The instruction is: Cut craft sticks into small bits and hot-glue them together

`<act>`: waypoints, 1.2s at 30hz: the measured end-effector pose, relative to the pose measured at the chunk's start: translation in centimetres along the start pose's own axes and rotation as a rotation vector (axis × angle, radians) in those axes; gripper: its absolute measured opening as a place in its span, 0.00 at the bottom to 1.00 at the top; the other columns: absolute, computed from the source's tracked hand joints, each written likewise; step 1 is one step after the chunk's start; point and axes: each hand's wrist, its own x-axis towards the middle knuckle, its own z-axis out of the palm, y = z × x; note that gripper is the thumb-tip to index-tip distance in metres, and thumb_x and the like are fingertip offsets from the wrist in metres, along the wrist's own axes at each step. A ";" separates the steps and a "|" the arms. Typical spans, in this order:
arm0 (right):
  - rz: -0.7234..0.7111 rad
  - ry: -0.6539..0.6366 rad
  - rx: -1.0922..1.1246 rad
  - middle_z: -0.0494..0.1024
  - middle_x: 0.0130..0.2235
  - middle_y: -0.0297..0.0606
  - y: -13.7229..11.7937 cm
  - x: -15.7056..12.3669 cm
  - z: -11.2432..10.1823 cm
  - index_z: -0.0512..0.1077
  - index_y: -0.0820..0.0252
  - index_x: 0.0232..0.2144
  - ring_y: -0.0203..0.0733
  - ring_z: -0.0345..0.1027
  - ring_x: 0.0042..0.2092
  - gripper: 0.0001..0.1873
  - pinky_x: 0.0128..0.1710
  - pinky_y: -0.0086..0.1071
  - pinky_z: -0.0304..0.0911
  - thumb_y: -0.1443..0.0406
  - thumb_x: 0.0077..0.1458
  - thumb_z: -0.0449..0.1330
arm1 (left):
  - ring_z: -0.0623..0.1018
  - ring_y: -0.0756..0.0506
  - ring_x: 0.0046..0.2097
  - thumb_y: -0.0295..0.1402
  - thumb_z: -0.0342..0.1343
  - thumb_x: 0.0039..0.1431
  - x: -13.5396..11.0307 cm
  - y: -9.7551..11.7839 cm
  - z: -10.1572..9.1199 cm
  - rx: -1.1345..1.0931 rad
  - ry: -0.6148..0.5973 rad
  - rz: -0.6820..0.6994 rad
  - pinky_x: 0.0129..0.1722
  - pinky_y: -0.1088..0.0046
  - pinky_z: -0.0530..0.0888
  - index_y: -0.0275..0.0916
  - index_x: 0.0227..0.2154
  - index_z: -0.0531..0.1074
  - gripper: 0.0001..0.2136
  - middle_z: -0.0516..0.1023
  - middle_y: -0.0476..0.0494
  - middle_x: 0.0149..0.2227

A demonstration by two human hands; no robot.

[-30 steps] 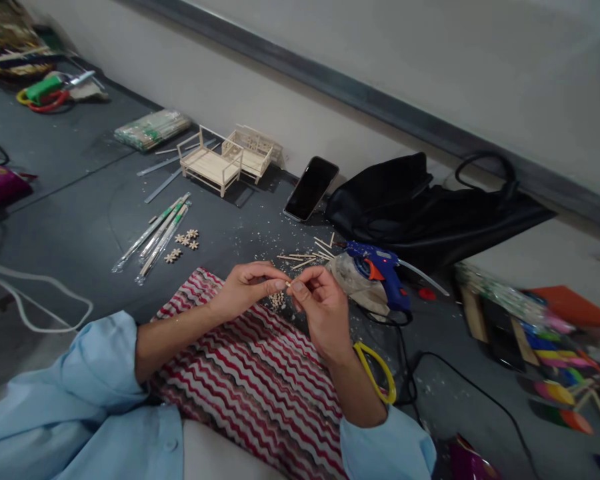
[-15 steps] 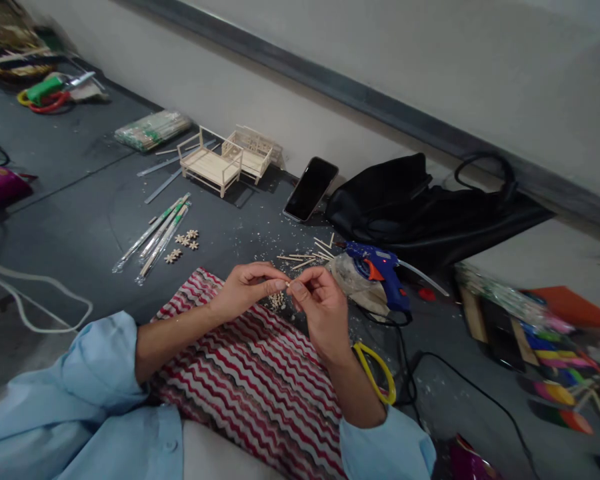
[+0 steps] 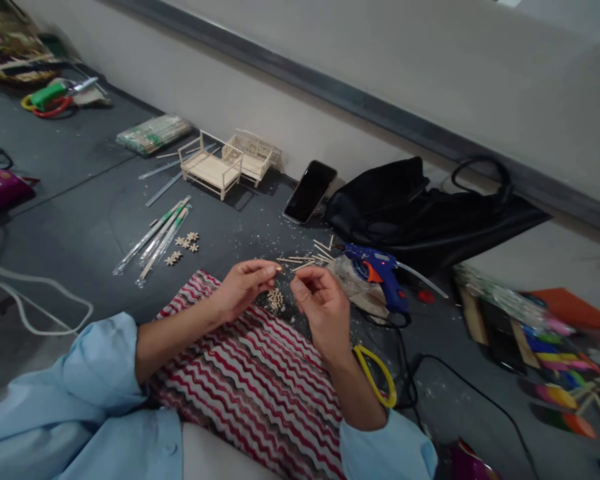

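Note:
My left hand pinches a tiny pale piece at its fingertips, too small to name. A short gap to the right, my right hand has thumb and forefinger pressed together; whether anything sits between them is too small to see. Below and between the hands lies a little pile of small wooden pieces. Several thin wooden sticks lie just beyond the fingers. To the right, a blue hot glue gun rests on a crumpled plastic bag. Under my forearms is a red and white wavy-striped cloth.
Two miniature wooden benches stand near the wall, beside a phone and a black bag. Wrapped chopsticks and flower-shaped pieces lie left. Yellow scissor handles and a black cord are at right.
My fingertips, together before over the pile, have come apart. The left hand shifted slightly left and up, leaving the pile in fuller view.

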 end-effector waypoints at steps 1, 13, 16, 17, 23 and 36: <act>-0.029 0.006 -0.041 0.75 0.33 0.33 0.1 0.0 0.0 0.72 0.55 0.35 0.36 0.67 0.32 0.10 0.31 0.30 0.64 0.59 0.52 0.65 | 0.72 0.54 0.28 0.36 0.72 0.41 0.1 0.0 0.0 -0.030 0.000 -0.025 0.32 0.78 0.70 0.36 0.29 0.81 0.12 0.77 0.47 0.28; -0.296 0.038 -0.416 0.77 0.36 0.34 0.2 -0.3 -0.2 0.75 0.51 0.41 0.39 0.69 0.35 0.08 0.34 0.33 0.65 0.61 0.58 0.60 | 0.72 0.55 0.28 0.35 0.71 0.43 -0.1 -0.2 -0.2 -0.006 -0.039 -0.086 0.32 0.78 0.69 0.36 0.30 0.81 0.11 0.77 0.47 0.27; -0.315 0.035 -0.446 0.77 0.36 0.34 0.1 -0.3 -0.2 0.75 0.51 0.39 0.39 0.69 0.34 0.07 0.32 0.33 0.65 0.61 0.58 0.60 | 0.72 0.54 0.28 0.35 0.72 0.41 -0.2 -0.1 0.0 0.020 -0.024 -0.085 0.32 0.78 0.69 0.36 0.29 0.81 0.12 0.77 0.47 0.27; -0.319 0.034 -0.452 0.77 0.36 0.35 0.1 -0.3 -0.2 0.76 0.51 0.39 0.39 0.69 0.34 0.07 0.32 0.33 0.65 0.61 0.58 0.60 | 0.72 0.54 0.28 0.35 0.72 0.41 -0.3 -0.1 0.1 0.026 -0.022 -0.085 0.32 0.77 0.69 0.36 0.29 0.81 0.12 0.77 0.47 0.26; -0.340 0.023 -0.468 0.77 0.36 0.35 0.2 -0.2 -0.3 0.76 0.50 0.38 0.40 0.69 0.35 0.06 0.32 0.34 0.65 0.61 0.58 0.60 | 0.71 0.54 0.28 0.36 0.72 0.40 -0.4 0.0 0.3 0.063 -0.018 -0.080 0.32 0.77 0.68 0.36 0.28 0.81 0.12 0.77 0.48 0.25; -0.384 -0.013 -0.540 0.78 0.36 0.35 0.1 -0.2 -0.3 0.76 0.50 0.37 0.41 0.70 0.36 0.06 0.39 0.37 0.66 0.63 0.59 0.58 | 0.70 0.54 0.28 0.38 0.72 0.40 -0.4 0.1 0.4 0.107 -0.024 -0.068 0.32 0.76 0.66 0.36 0.27 0.81 0.13 0.76 0.49 0.24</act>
